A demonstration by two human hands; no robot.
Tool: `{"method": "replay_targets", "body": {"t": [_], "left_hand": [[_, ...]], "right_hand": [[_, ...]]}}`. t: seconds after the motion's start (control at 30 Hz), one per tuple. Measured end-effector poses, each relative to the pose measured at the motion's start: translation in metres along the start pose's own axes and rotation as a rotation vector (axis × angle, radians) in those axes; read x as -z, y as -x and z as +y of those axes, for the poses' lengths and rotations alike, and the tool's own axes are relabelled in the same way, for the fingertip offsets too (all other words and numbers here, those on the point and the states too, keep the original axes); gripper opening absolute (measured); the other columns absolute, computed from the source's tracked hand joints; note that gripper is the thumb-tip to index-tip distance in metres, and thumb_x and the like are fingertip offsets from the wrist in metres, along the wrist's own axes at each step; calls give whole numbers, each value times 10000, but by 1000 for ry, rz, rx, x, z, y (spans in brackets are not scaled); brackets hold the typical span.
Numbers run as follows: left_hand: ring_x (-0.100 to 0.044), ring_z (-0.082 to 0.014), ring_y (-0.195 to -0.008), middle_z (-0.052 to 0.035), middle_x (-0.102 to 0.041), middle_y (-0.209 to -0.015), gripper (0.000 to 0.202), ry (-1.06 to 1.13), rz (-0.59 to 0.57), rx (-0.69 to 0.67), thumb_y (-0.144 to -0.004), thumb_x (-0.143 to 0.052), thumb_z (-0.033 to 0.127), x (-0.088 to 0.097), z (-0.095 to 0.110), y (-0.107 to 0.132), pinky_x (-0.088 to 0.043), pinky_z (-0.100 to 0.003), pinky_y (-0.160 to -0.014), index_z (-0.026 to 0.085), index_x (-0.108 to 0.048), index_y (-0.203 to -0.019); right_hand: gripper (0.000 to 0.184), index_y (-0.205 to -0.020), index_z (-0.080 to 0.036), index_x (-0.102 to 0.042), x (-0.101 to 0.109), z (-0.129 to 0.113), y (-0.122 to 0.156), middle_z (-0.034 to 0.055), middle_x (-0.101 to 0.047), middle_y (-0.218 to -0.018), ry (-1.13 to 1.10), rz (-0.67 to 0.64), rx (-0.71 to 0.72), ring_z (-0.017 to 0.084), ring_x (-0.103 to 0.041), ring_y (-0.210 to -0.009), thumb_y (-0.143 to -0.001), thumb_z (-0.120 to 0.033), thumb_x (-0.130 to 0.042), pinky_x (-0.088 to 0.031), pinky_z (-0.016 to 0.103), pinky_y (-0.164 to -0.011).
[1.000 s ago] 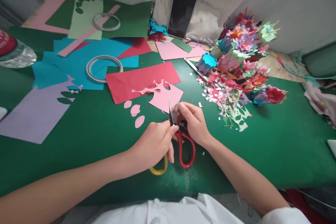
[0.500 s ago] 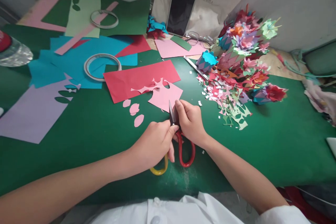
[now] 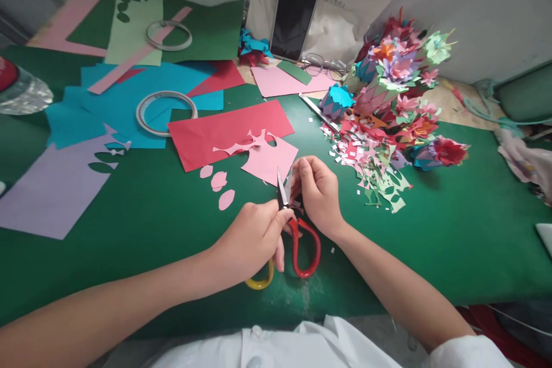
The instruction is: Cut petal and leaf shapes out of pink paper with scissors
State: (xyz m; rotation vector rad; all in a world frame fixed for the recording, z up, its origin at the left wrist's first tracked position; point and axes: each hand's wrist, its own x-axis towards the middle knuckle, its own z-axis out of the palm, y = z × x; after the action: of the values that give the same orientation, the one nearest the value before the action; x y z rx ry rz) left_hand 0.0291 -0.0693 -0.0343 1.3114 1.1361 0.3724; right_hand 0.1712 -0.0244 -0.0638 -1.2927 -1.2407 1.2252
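Note:
My left hand [image 3: 254,238] is closed around the middle of a pair of scissors [image 3: 307,264], near the pivot. Their blades point away from me and are slightly apart; one loop is red, the other yellow. Just right of the blades, my right hand [image 3: 319,192] is curled with thumb and fingers together. Its fingertips are beside the right blade, and whatever they hold is hidden. Beyond the blade tips, a pink paper sheet [image 3: 272,161] with cut-out edges overlaps a red paper strip [image 3: 233,129]. Several pink petal-shaped pieces [image 3: 226,200] lie to the left.
Paper flowers [image 3: 401,63] and a heap of paper scraps [image 3: 379,167] occupy the right side. A craft knife [image 3: 317,110] lies near them. Purple paper [image 3: 52,190], blue paper [image 3: 86,109] and a tape roll [image 3: 140,121] are at left. Behind stand a phone [image 3: 297,6] and glasses [image 3: 319,63].
My right hand has shifted slightly right and up, away from the scissors. The blades are a little wider apart. My left hand keeps its hold.

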Motion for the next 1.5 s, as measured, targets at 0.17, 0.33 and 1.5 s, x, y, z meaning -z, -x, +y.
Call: {"method": "replay_targets", "body": {"t": [0.17,0.33,1.5], "left_hand": [[-650,-175,-451,12,-631,-413,347,22,-2,6,-986,-302,399,1,0,0,-502,-283,-587,215,-466,-741],[-646,-182,-445,16,-623,-405,332,37,-2,20,-980,-307,403,1,2,0,-494,-284,-565,227,-424,-724],[-647,-165,-463,20,-638,-422,311,-20,-33,17,-990,-315,336,1,3,-2,-500,-268,-588,212,-483,-759]], "right_hand": [[223,-816,-188,-584,2,-3,1,-64,-592,-526,5,-25,-8,68,-552,-371,-897,-394,-605,-473,156,-357],[282,-724,-202,-535,4,-7,4,-74,-548,-437,15,-2,-24,71,-484,-300,-875,-410,-650,-376,162,-287],[573,-530,-197,-414,-2,1,4,-54,-390,-456,253,-69,60,78,-338,-428,-956,-580,-433,-264,234,-440]]}}
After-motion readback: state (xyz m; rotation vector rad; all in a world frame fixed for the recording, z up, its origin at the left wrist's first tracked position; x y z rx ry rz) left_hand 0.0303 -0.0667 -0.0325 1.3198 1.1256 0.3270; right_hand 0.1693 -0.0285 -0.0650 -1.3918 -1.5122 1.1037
